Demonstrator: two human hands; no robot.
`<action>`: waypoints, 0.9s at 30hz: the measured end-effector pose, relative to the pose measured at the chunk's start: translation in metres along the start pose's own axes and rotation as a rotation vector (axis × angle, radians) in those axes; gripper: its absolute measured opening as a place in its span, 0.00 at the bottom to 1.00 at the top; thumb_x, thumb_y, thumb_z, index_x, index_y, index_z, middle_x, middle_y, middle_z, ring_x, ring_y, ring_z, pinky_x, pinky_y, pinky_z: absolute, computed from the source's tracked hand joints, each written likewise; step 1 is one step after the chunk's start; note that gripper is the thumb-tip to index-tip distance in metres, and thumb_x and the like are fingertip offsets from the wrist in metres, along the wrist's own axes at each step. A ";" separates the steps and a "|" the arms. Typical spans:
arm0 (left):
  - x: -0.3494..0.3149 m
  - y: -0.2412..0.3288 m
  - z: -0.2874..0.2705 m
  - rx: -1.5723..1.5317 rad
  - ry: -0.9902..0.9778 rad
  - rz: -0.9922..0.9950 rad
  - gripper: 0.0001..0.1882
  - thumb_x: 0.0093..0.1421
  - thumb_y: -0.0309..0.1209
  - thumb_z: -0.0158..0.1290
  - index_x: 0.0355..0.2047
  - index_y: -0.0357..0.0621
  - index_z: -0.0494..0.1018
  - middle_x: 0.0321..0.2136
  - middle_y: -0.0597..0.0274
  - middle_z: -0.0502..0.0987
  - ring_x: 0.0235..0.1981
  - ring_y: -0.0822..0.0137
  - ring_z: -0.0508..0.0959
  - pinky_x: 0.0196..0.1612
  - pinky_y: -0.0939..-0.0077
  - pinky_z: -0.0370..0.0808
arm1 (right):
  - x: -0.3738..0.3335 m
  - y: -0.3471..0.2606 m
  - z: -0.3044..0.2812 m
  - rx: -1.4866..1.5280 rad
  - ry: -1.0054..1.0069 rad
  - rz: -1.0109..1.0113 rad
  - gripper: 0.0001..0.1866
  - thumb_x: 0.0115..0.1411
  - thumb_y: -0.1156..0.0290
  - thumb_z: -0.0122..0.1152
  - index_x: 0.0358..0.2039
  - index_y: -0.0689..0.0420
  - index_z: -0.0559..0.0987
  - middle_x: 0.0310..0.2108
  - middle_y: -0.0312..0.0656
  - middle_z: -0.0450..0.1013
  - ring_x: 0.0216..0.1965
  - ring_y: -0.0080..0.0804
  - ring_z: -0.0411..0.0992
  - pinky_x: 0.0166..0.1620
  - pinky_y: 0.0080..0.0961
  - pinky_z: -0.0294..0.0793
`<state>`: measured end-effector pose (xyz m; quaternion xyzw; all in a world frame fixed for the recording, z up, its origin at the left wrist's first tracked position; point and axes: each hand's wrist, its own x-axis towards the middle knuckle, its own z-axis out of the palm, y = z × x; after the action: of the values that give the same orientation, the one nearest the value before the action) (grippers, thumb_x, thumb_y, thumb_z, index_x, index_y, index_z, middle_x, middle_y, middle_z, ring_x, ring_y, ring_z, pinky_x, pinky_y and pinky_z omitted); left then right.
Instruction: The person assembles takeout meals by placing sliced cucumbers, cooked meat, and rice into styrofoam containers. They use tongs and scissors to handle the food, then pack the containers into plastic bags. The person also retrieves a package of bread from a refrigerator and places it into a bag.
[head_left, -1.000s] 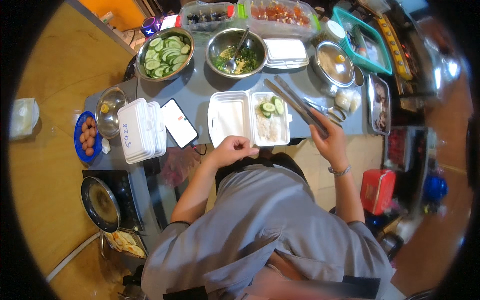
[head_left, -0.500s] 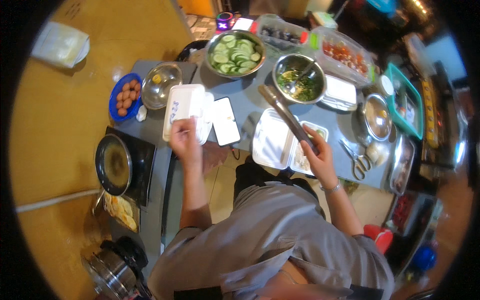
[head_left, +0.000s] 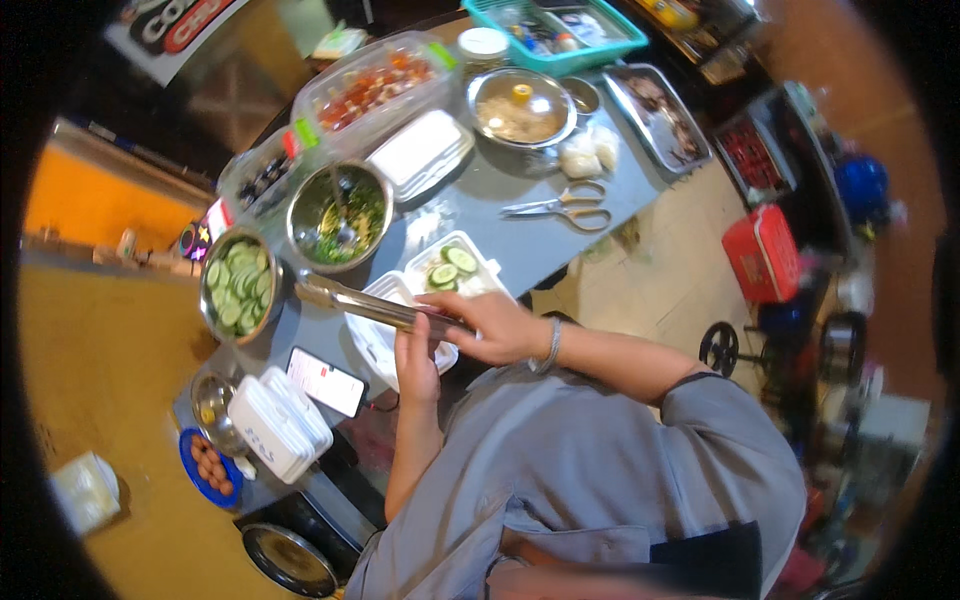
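Metal tongs (head_left: 375, 308) lie across the front of my body, their tips pointing left. My right hand (head_left: 497, 328) is closed round their rear part. My left hand (head_left: 418, 362) has its fingers up against the tongs just beside it, closed on them as far as I can see. Beneath both hands is an open white foam takeaway box (head_left: 370, 345), partly hidden by them. Several cucumber slices (head_left: 460, 260) lie in its far part. To the left, a phone (head_left: 326, 382) with a lit screen lies by stacked, closed foam boxes (head_left: 280, 425).
Beyond stand a bowl of cucumber slices (head_left: 240, 285), a bowl of chopped greens (head_left: 340, 215) with a spoon and a plastic tub of red food (head_left: 370, 90). Scissors (head_left: 565, 207) lie at the right. Eggs (head_left: 208, 465) and a frying pan (head_left: 290, 560) are at lower left.
The view has turned to the right. My left hand has left the closed foam boxes and come over to the tongs, which stay in my right hand above the open box.
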<state>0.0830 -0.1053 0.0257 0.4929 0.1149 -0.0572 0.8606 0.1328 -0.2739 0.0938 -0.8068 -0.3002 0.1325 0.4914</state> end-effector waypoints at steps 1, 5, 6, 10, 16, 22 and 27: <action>0.007 0.003 0.008 -0.041 -0.009 0.005 0.13 0.69 0.36 0.43 0.47 0.42 0.65 0.40 0.57 0.76 0.41 0.64 0.77 0.48 0.69 0.72 | -0.007 0.020 -0.015 -0.063 0.087 0.071 0.21 0.57 0.67 0.56 0.52 0.53 0.74 0.28 0.46 0.76 0.29 0.44 0.75 0.34 0.33 0.73; 0.028 0.004 0.020 -0.035 -0.087 -0.040 0.12 0.69 0.37 0.41 0.46 0.42 0.64 0.25 0.63 0.70 0.25 0.70 0.74 0.29 0.77 0.72 | -0.050 0.158 -0.111 -0.915 0.394 0.379 0.11 0.51 0.71 0.58 0.36 0.59 0.75 0.32 0.45 0.73 0.35 0.44 0.73 0.36 0.38 0.72; 0.035 0.003 0.018 -0.026 -0.147 -0.075 0.14 0.69 0.38 0.41 0.48 0.42 0.63 0.24 0.64 0.68 0.21 0.73 0.71 0.23 0.80 0.69 | -0.064 0.185 -0.131 -1.071 0.429 0.338 0.12 0.50 0.72 0.58 0.36 0.59 0.74 0.33 0.43 0.72 0.37 0.42 0.72 0.36 0.36 0.72; 0.054 0.003 0.066 0.316 -0.227 -0.291 0.19 0.68 0.42 0.42 0.51 0.42 0.66 0.21 0.67 0.68 0.13 0.80 0.64 0.13 0.86 0.58 | -0.082 0.229 -0.176 -1.137 0.143 0.254 0.12 0.49 0.72 0.60 0.35 0.57 0.73 0.35 0.40 0.71 0.38 0.39 0.72 0.37 0.34 0.71; 0.093 -0.026 0.210 0.577 -0.295 -0.268 0.17 0.67 0.40 0.46 0.47 0.40 0.71 0.20 0.64 0.72 0.13 0.79 0.68 0.15 0.86 0.63 | -0.086 0.209 -0.220 -0.889 -0.139 0.401 0.15 0.46 0.63 0.65 0.32 0.57 0.75 0.29 0.44 0.76 0.32 0.41 0.76 0.35 0.36 0.73; 0.183 -0.103 0.371 0.716 -0.242 -0.301 0.19 0.65 0.42 0.49 0.43 0.37 0.72 0.20 0.62 0.74 0.15 0.75 0.72 0.17 0.83 0.67 | -0.200 0.232 -0.344 -0.234 -0.220 0.431 0.20 0.52 0.53 0.62 0.31 0.59 0.77 0.22 0.48 0.74 0.25 0.43 0.74 0.30 0.37 0.70; 0.266 -0.160 0.465 0.951 -0.116 -0.245 0.21 0.63 0.44 0.50 0.39 0.34 0.72 0.17 0.60 0.74 0.14 0.72 0.74 0.17 0.78 0.69 | -0.258 0.226 -0.460 0.195 -0.128 0.834 0.26 0.59 0.46 0.58 0.34 0.63 0.77 0.19 0.38 0.68 0.23 0.24 0.65 0.29 0.27 0.66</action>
<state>0.3727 -0.5833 0.0517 0.8098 0.0854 -0.2315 0.5323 0.2448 -0.8368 0.0972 -0.7990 0.0356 0.3973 0.4500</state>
